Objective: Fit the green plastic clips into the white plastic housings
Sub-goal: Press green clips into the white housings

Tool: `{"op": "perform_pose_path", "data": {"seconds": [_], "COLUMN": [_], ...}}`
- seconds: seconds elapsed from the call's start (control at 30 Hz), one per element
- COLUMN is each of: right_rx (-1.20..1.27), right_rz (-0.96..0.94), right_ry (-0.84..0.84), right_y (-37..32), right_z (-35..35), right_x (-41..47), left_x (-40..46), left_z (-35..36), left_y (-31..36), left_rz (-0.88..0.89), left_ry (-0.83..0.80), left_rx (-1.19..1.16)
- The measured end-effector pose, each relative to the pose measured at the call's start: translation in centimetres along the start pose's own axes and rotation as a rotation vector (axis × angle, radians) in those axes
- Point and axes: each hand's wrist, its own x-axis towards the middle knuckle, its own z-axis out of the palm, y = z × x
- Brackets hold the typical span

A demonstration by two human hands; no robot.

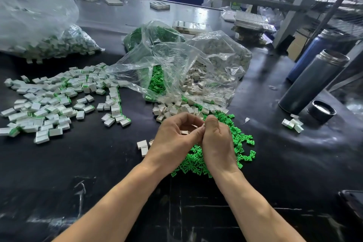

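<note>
So your two hands were bunched together over the near edge of the green clips [240,139], which were spilled across the black bench [284,163] just in front of you. Your left hand [172,139] had its fingers curled in with the grip pinched around a small white piece at the fingertips; it looked like one of the housings, but it was mostly hidden, so I couldn't say for sure. Your right hand [217,141] was pressed right up against the left, thumb on top, grip pinched tight on that same spot. Whether a clip was in there too, I couldn't tell.

Loose white housings [172,110] sat in a small heap just beyond your knuckles, and a couple more [143,147] lay just left of your left wrist. Both heaps trailed out of an open clear plastic bag [176,61] behind them, with green and white parts still inside.

Off to the left was a big scatter of finished pieces [49,104], white with green showing at the edges, and another bag [39,31] of them farther back. On the right stood a dark steel flask [312,82], its cap [321,111] lying beside it, and a few assembled parts [292,124] near the cap.
</note>
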Motion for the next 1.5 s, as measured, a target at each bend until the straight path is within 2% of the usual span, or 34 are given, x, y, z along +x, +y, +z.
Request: {"op": "perform_pose_path", "data": {"seconds": [0.57,0.87,1.03,1.17,1.33,1.5], "right_rx": [-0.044,0.021,0.055,0.042,-0.027,-0.051], "right_rz": [-0.069,-0.037,-0.161,-0.274,-0.294,-0.281], "right_ry": [0.021,-0.065,-0.024,-0.1,-0.099,-0.051], "right_y": [-0.1,0.0,0.0,0.0,0.1,0.1], "right_z": [0.4,0.2,-1.3,-1.9,-2.0,-1.5], "right_x": [0.4,0.3,0.4,0.6,0.5,0.2], "left_x": [0.2,0.5,0.8,0.9,0.7,0.5], "left_z": [-0.3,-0.5,-1.5,-1.9,-1.9,-1.7], "left_y": [-0.4,-0.4,-0.3,-0.1,0.0,-0.3], "left_rz": [-0.014,0.001,0.033,0.032,0.05,0.11], "left_ry": [0.004,0.024,0.078,0.093,0.08,0.087], "left_rx": [-0.056,-0.044,-0.001,0.026,0.069,0.214]}}
